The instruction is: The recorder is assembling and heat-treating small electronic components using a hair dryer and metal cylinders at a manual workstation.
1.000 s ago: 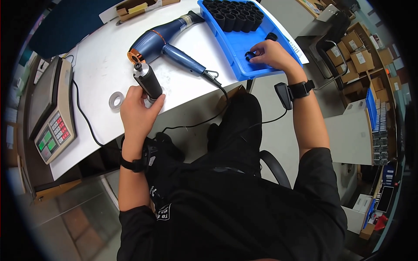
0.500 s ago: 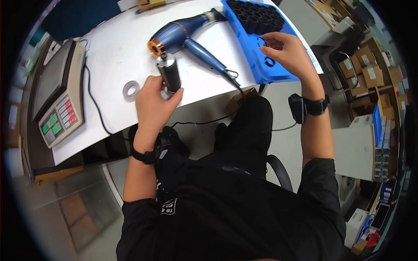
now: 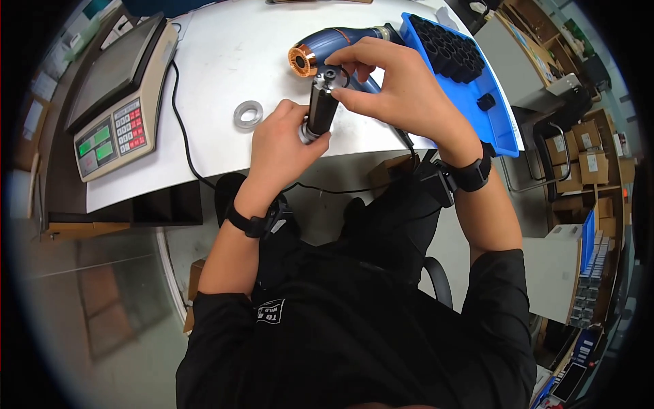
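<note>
My left hand [image 3: 283, 140] grips the lower end of a black cylinder [image 3: 320, 108] and holds it nearly upright over the white table [image 3: 225, 61]. My right hand [image 3: 388, 82] reaches across and pinches a small dark round part [image 3: 332, 72] against the cylinder's top end. Right behind both hands lies a blue hair dryer [image 3: 340, 39] with a copper-coloured nozzle, its black cord running off the table's front edge. A grey ring [image 3: 248, 114] lies flat on the table just left of my left hand.
A blue tray [image 3: 501, 123] with several black cylinders stands at the right of the table. A weighing scale [image 3: 119, 95] with a keypad sits at the left, its cable crossing the table. Cardboard boxes and shelves fill the far right.
My right hand left the blue tray and came over to the cylinder's top with a small dark part. My left hand kept its hold on the cylinder, which now stands closer to me.
</note>
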`<state>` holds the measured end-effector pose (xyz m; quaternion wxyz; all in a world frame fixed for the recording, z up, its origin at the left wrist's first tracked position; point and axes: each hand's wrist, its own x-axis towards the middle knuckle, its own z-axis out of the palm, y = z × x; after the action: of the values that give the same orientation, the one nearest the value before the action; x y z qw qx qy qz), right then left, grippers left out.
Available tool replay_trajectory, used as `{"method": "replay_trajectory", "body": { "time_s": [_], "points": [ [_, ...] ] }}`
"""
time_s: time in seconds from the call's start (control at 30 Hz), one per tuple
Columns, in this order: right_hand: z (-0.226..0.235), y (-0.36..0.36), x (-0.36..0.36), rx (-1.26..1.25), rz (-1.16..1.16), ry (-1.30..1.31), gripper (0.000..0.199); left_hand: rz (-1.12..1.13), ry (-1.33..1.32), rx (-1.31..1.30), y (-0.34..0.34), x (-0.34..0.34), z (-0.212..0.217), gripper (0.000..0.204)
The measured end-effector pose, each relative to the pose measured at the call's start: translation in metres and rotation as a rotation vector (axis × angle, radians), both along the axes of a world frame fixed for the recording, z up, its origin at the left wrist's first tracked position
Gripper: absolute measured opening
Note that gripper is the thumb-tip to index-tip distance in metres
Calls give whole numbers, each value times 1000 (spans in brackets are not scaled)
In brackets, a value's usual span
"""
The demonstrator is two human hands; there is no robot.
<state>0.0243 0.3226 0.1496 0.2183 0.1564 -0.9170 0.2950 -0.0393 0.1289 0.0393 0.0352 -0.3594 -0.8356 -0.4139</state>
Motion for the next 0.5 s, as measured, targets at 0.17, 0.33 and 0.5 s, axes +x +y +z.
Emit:
{"method": "replay_trajectory", "body": {
  "time_s": [0.17, 0.33, 0.5],
  "points": [
    [1, -1, -5, 34, 34, -97, 36, -12, 21, 14, -1, -1, -1, 32],
    [5, 1, -8, 45, 50, -168, 37, -15, 27, 19, -2, -2, -2, 32],
    [4, 5, -10, 55, 57, -227, 40, -29, 22, 16, -4, -4, -3, 34]
  ]
}}
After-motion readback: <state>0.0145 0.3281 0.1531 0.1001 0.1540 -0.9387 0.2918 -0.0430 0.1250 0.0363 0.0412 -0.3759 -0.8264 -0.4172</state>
